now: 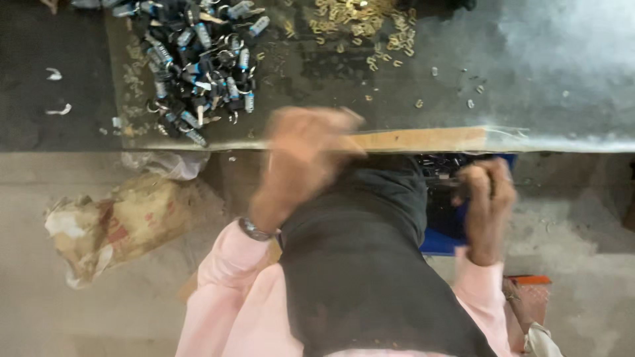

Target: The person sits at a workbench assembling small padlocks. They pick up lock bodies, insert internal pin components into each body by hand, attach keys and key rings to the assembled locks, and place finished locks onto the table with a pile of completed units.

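Observation:
My left hand (305,153) is blurred with motion at the near edge of the grey workbench (529,79), fingers spread, and I see nothing in it. My right hand (487,198) is lower, over a blue bin (442,243) of small dark parts beside my knee, with its fingers curled; what it holds is hidden. A heap of small dark keyring parts with blue and silver pieces (198,63) lies on the bench at the upper left. A scatter of small brass pieces (357,23) lies at the top middle.
A crumpled brown paper sack (122,225) lies on the floor at the left. An orange-edged box (526,304) stands at the lower right. A wooden strip (423,139) runs along the bench edge. My dark-trousered leg (360,251) fills the middle.

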A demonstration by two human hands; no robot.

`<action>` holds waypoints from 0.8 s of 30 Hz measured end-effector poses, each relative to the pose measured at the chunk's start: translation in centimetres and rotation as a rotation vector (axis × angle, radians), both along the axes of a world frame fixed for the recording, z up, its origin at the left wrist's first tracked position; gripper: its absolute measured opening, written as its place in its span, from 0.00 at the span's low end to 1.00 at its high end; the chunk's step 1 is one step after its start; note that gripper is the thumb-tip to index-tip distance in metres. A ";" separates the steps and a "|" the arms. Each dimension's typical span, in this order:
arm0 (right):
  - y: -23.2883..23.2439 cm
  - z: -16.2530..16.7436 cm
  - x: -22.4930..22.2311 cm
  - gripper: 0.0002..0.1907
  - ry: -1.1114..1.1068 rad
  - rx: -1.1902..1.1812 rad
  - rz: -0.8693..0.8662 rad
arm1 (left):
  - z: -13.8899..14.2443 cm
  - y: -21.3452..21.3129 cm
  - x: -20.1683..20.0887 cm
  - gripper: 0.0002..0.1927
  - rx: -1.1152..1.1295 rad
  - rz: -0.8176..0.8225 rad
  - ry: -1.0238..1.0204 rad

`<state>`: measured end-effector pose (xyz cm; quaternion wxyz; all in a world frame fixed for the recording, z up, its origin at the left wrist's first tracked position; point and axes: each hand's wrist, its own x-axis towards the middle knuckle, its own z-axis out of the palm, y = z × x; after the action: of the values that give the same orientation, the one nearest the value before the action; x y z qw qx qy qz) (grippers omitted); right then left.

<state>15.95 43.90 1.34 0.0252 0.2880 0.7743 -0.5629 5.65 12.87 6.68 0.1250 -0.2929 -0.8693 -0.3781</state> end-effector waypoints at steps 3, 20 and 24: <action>2.7 -0.9 0.5 0.08 0.119 0.636 0.356 | -0.3 -4.4 -0.8 0.09 -0.183 0.482 -0.108; -10.0 5.1 -5.2 0.10 0.309 0.172 0.721 | -2.2 -4.4 -1.0 0.08 -0.164 0.732 -0.173; -12.3 7.0 -7.2 0.27 0.824 0.523 0.603 | 2.0 -2.4 0.6 0.05 -0.023 0.440 -0.228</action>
<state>8.78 31.55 8.29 -0.1912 -0.1924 0.8816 -0.3863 6.28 10.46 8.69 0.1021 -0.0536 -0.9248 -0.3626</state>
